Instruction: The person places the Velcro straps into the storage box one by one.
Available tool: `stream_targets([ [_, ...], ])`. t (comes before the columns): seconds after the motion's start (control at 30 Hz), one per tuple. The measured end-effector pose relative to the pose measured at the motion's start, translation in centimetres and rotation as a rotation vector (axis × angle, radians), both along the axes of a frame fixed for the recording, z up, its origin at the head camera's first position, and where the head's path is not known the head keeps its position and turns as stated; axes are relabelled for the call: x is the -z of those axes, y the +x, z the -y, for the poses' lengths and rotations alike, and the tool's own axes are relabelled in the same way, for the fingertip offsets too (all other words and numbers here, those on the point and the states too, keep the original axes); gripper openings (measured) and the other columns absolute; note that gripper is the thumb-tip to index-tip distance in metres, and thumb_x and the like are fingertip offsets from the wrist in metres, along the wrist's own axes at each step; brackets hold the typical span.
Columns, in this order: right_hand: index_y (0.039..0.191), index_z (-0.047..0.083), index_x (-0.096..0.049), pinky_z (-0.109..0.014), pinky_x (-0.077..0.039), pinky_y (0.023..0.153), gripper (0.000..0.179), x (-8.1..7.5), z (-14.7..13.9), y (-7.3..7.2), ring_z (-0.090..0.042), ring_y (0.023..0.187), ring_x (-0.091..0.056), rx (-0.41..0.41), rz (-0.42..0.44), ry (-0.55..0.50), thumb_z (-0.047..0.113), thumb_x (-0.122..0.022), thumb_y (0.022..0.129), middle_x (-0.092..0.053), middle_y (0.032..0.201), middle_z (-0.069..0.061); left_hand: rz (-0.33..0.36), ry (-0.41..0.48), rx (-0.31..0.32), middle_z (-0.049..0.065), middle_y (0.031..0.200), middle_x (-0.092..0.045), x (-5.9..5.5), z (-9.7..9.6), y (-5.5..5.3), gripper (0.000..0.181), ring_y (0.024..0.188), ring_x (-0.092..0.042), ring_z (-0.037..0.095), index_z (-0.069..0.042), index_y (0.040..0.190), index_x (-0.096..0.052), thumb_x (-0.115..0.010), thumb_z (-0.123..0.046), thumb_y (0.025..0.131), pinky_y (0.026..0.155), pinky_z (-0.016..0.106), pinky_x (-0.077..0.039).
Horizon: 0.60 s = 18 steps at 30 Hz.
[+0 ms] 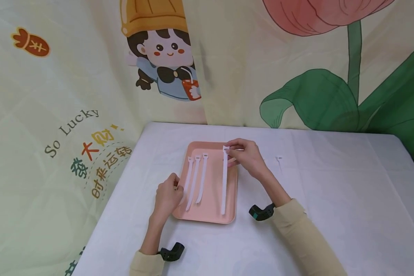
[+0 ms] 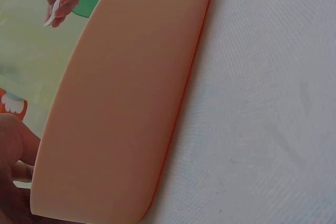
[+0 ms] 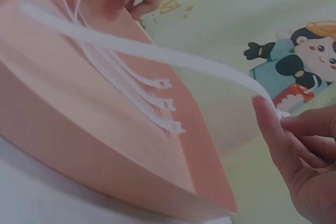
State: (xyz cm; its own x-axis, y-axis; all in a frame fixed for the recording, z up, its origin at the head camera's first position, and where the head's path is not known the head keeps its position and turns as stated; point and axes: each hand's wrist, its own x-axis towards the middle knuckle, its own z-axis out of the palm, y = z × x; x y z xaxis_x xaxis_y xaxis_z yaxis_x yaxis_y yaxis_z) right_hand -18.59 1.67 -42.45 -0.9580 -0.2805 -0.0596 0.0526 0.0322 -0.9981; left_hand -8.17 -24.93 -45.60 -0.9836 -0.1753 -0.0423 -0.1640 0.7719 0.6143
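Near its slotted head, my right hand [image 1: 245,155] pinches a white strap cable tie [image 1: 224,184] between thumb and fingers. The tie runs lengthwise over the right part of a pink tray [image 1: 212,219]; the right wrist view shows it bowed above the tray floor. Three similar white ties [image 3: 123,72] lie side by side in the tray's left half, slotted heads at the far end. At the tray's left rim is my left hand [image 1: 169,193], its fingers bent over the edge. A pale strip shows by its fingertips, but whether they grip it or the rim is hidden.
One more white tie [image 1: 279,158] lies on the white-covered table [image 1: 331,199], right of my right hand; its tail blends into the cloth. A printed curtain [image 1: 227,69] hangs along the table's back and left edges. Black wrist cameras [image 1: 172,252] sit at both cuffs.
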Motion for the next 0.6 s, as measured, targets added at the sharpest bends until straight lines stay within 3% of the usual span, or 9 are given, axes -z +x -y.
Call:
stream_targets([
  [0.13,0.121,-0.004,-0.068,-0.049,-0.061,0.072,0.025,0.6,1.4,-0.1,-0.029,0.080,-0.072,0.002,0.035,-0.014,0.002,-0.065,0.097,-0.066,0.100,-0.019,0.003,-0.006,-0.001,0.014,0.082,-0.068,0.0,0.0,0.0,0.007,0.061,-0.054,0.020,-0.002,0.094,-0.059,-0.056,0.000,0.088,0.054,0.031,-0.041],
  [0.3,0.120,-0.003,-0.067,-0.047,-0.062,0.071,0.024,1.0,2.5,-0.3,-0.022,0.077,-0.070,0.009,0.080,-0.020,0.001,-0.065,0.096,-0.066,0.098,-0.017,0.002,-0.012,-0.005,0.016,0.085,-0.070,-0.1,-0.1,0.0,0.006,0.062,-0.055,0.021,-0.002,0.094,-0.059,-0.056,0.000,0.089,0.055,0.031,-0.042],
  [0.6,0.119,-0.003,-0.068,-0.056,-0.060,0.077,0.023,1.5,3.7,-0.5,-0.023,0.075,-0.071,0.023,0.090,-0.011,0.001,-0.065,0.096,-0.067,0.096,-0.016,-0.008,-0.005,0.000,0.016,0.083,-0.069,-0.2,-0.1,0.1,0.005,0.062,-0.055,0.020,-0.001,0.093,-0.059,-0.056,0.000,0.089,0.053,0.030,-0.041],
])
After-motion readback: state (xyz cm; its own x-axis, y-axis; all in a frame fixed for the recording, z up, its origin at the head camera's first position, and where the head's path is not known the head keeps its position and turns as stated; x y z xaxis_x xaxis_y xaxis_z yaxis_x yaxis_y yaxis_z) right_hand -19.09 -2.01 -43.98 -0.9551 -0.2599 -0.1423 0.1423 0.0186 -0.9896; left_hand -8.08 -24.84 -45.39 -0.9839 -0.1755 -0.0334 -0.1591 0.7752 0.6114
